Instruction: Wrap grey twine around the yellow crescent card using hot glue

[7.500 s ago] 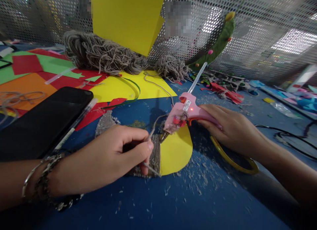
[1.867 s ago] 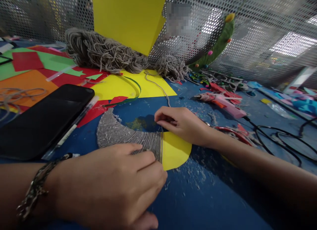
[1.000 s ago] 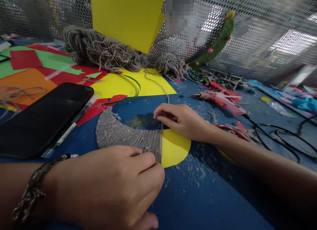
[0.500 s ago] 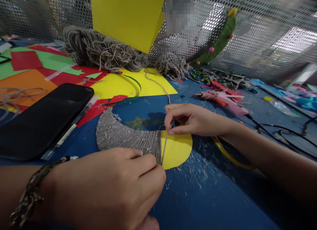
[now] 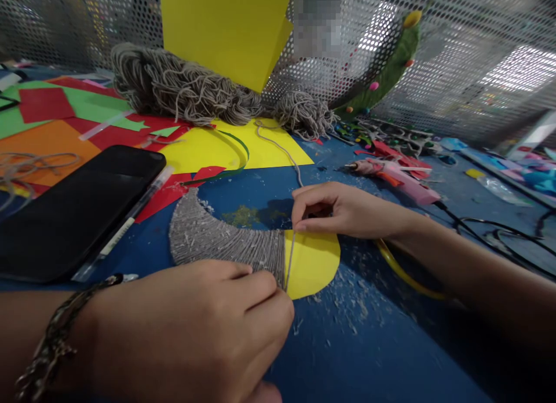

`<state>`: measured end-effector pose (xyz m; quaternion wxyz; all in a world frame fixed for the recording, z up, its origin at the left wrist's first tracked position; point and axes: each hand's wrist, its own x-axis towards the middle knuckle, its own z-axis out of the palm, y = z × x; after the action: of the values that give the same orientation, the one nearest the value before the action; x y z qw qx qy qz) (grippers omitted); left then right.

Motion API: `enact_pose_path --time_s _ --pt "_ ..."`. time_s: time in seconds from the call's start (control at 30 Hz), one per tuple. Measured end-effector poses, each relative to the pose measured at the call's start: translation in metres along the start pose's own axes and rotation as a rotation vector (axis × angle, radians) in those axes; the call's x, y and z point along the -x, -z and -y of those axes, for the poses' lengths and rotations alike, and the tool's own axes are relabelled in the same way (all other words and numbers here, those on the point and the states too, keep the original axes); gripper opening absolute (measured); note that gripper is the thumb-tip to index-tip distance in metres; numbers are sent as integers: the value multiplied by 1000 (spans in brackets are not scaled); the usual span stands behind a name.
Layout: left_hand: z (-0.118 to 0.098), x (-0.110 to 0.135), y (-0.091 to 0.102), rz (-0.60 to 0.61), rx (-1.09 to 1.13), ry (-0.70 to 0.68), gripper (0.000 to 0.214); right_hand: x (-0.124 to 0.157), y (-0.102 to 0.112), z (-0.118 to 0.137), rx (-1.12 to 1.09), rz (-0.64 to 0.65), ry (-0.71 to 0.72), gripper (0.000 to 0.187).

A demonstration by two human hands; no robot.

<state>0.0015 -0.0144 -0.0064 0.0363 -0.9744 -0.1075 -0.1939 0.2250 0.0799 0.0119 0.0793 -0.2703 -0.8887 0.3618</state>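
Left hand (image 5: 186, 328) pinches a grey string (image 5: 290, 258) shut against the near edge of the yellow paper arc (image 5: 315, 264). Farther off, the right hand (image 5: 343, 209) pinches the same strand, apparently keeping it taut beside the wound rows (image 5: 226, 244). At far right lies the pink glue gun (image 5: 395, 174).

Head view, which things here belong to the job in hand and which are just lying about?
In hand: left hand and right hand, both pinching the string across the yellow card; yarn pile the string runs from.
Lying about: phone, pen, glue gun, paper sheets, cable.
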Motion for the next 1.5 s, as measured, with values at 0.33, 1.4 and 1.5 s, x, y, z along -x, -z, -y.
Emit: enact_pose_path --time_s 0.33,1.4,1.5 --pt "1 -2 0 18 27 49 33 -2 -13 6 112 -113 -101 19" --pt "1 -2 2 94 142 130 34 -6 -25 17 306 -168 -119 23" --pt "5 -4 6 137 175 117 33 -7 -24 18 311 -158 -129 23"
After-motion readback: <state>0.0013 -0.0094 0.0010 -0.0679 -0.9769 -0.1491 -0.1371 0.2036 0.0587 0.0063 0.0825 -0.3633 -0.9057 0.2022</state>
